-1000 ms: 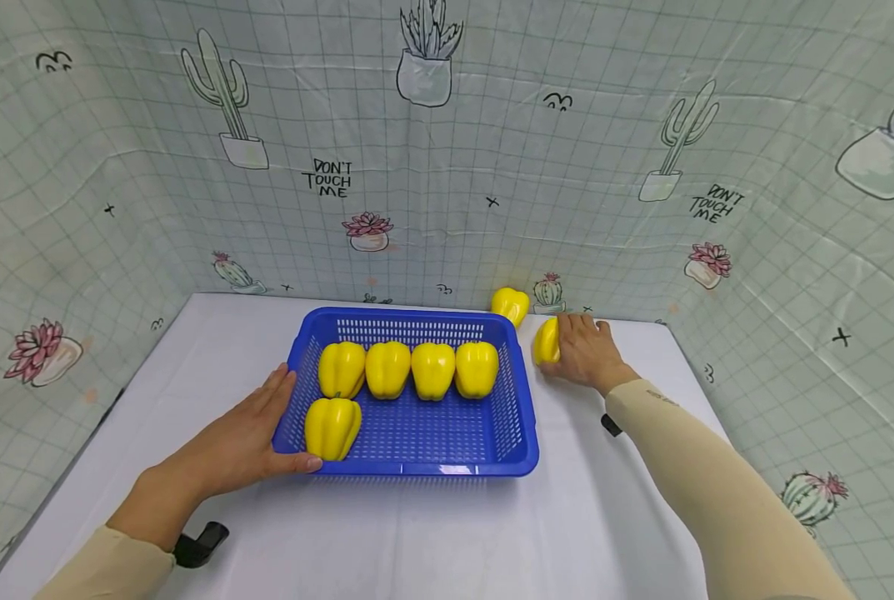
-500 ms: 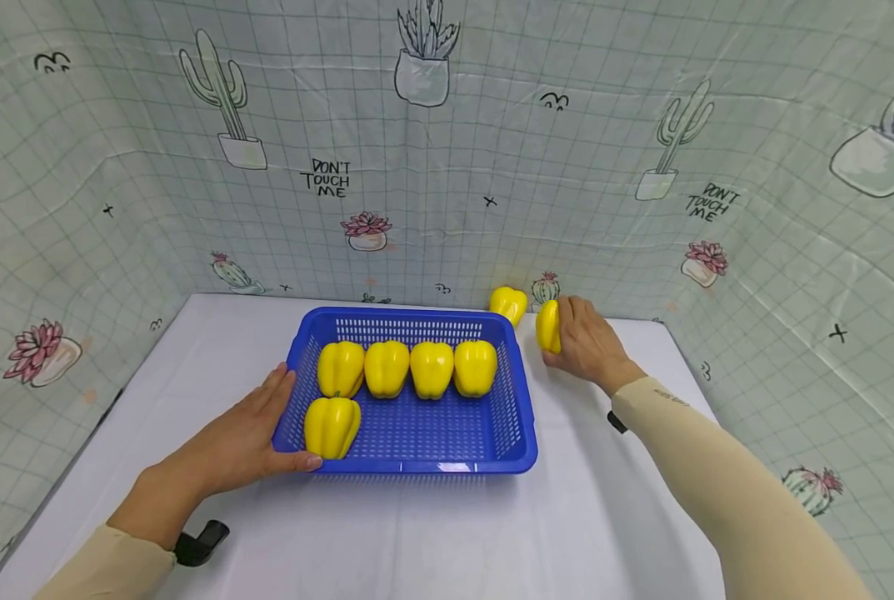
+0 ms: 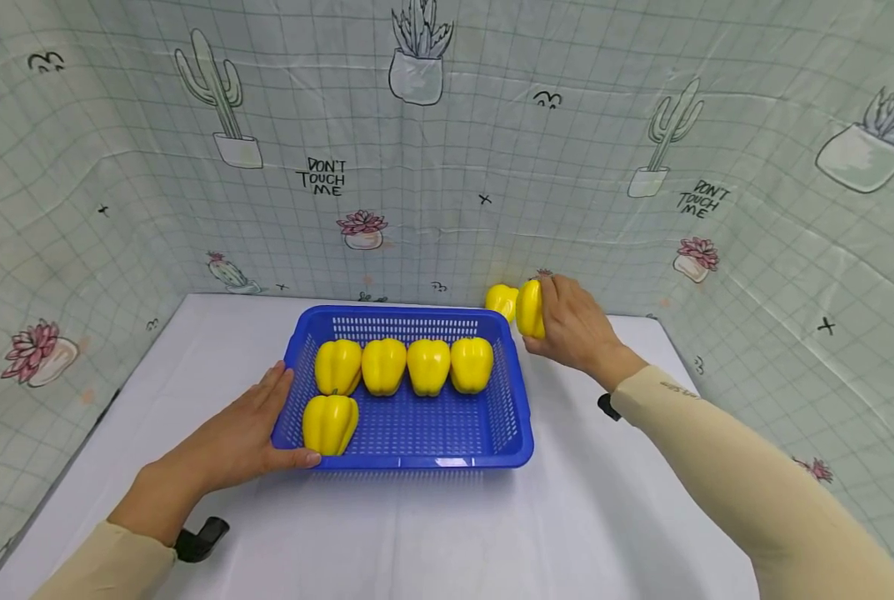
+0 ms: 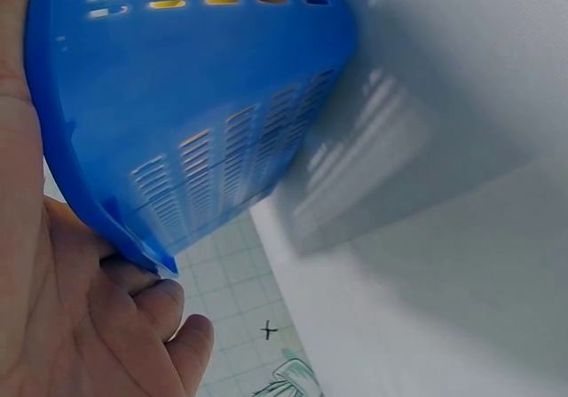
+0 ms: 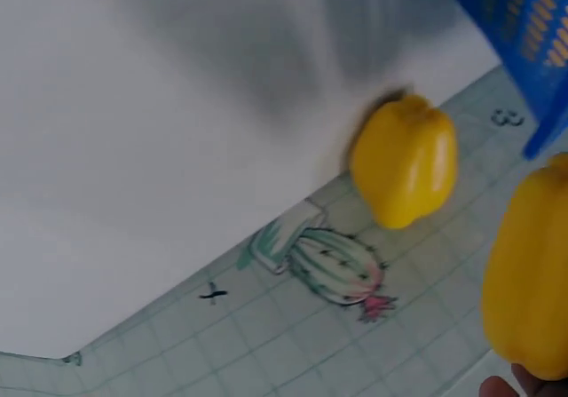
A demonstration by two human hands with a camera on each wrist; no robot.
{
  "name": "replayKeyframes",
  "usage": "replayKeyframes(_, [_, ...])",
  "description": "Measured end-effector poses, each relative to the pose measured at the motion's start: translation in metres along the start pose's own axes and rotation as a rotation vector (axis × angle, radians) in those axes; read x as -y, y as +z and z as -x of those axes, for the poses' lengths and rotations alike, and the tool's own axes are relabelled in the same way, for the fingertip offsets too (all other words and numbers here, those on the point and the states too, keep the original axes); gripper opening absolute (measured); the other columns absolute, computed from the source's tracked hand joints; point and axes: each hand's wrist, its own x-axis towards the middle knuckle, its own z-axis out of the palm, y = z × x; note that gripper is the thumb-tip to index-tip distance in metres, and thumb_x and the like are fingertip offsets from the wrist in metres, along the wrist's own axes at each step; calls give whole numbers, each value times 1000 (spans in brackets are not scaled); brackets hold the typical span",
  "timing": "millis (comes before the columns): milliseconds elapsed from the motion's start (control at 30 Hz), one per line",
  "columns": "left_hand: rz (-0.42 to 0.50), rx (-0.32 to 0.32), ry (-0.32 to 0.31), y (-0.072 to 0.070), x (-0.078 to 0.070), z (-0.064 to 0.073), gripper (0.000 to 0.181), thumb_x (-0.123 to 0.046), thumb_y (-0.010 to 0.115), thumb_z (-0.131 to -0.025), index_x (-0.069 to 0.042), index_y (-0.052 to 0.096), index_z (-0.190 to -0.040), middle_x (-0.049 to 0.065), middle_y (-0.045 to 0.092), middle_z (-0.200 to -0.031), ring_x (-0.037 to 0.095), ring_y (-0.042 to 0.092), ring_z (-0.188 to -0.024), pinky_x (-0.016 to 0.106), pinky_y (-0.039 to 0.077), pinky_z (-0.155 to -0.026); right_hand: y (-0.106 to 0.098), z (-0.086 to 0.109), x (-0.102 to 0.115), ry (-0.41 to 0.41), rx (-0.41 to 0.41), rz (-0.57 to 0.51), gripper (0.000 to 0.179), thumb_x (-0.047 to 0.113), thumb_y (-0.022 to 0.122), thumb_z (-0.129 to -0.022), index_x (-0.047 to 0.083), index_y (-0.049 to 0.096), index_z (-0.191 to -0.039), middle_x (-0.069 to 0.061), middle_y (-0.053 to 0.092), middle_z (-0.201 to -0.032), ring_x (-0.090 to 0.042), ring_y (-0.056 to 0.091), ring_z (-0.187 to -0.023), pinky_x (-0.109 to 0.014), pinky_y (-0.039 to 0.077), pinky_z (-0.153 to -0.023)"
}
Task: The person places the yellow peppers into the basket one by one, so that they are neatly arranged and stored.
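Note:
My right hand (image 3: 577,329) grips a yellow bell pepper (image 3: 530,308), raised above the table just beyond the basket's back right corner. In the right wrist view, the held pepper (image 5: 531,277) is at the right edge, with only fingertips showing below it. A blue plastic basket (image 3: 424,461) stands in the middle, with four-sided slotted walls. My left hand (image 3: 237,437) holds its front left corner, thumb on the front rim, fingers along the left side. Inside, a row of several bell peppers (image 3: 384,367) lines the back, and one bell pepper (image 3: 330,425) sits front left.
Another yellow bell pepper (image 3: 499,300) lies on the table by the back wall, behind the basket's right corner. A white cloth covers the table (image 3: 432,542). Grid-patterned curtain (image 3: 439,167) with cactus drawings encloses the back and sides.
My right hand has lifted the bell pepper off the table and carried it up and leftward, close to the loose pepper at the back. The left hand stays on the basket.

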Motion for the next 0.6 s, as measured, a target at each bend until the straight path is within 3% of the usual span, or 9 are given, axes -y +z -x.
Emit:
replayKeyframes(233, [6,-2,9,-1,0,0,138,-86,66,-80,7,11,-166,32,7,-173,56,20,-156,70,28,-121,-26,-17,61,-104,-12,-13,90,46,86,-82,-10,43,-137,-22,57,-113,-34,57,-96,-43,60,-86])
replayKeyframes(367, [15,-9,22,-2,1,0,138,-86,66,-80,9,11,-165,32,7,-173,56,20,-156,70,26,-123,-32,-24,99,-175,29,-13,90,50,85,-81,-12,48,-136,-20,60,-112,-32,59,-99,-40,60,-89])
replayKeyframes(467, [18,-9,21,-2,1,0,139,-87,65,-79,9,11,-165,32,6,-173,55,19,-157,69,25,-123,-35,-29,126,-206,110,-28,88,53,83,-83,-9,49,-136,-16,59,-110,-28,58,-97,-36,60,-89])
replayKeyframes(600, [25,-10,25,-2,1,0,139,-87,65,-79,8,12,-165,32,7,-173,55,19,-157,69,25,-124,-35,-33,156,-223,281,-53,82,56,78,-87,-4,49,-134,-10,54,-104,-23,53,-93,-31,56,-86])
